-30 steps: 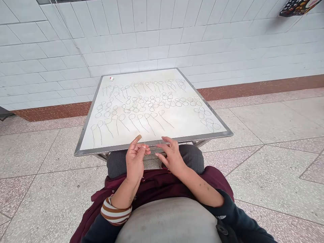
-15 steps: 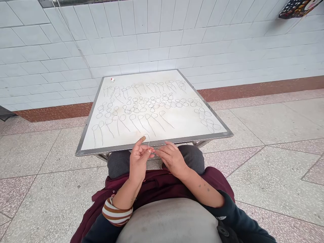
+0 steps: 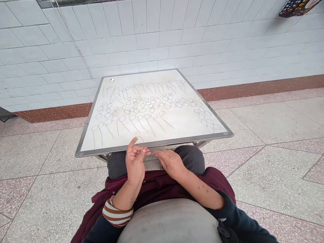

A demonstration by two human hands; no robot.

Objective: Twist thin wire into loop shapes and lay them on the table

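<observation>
My left hand (image 3: 135, 163) is just off the table's near edge, with thumb and finger pinched on a thin wire (image 3: 142, 140). The wire curves up in an arc towards my raised left index finger. My right hand (image 3: 173, 163) is close on the right, its fingertips pressed together at the other end of the wire between the hands. How much wire lies in the right fingers is hard to make out. Beyond the hands, several wire pieces with a round loop and a long tail (image 3: 122, 118) lie in a row on the white table (image 3: 192, 130).
Farther back lie several figure-eight wire loops (image 3: 217, 127) and another row of tailed loops (image 3: 160, 83). A small red-and-white object (image 3: 112, 80) sits at the far left corner. The metal-edged table stands against a tiled wall (image 3: 146, 40). My knees (image 3: 193, 158) are under its near side.
My left hand has moved a little left with the wire, and the gap between both hands' fingertips has widened. The wire pieces on the table lie as before.
</observation>
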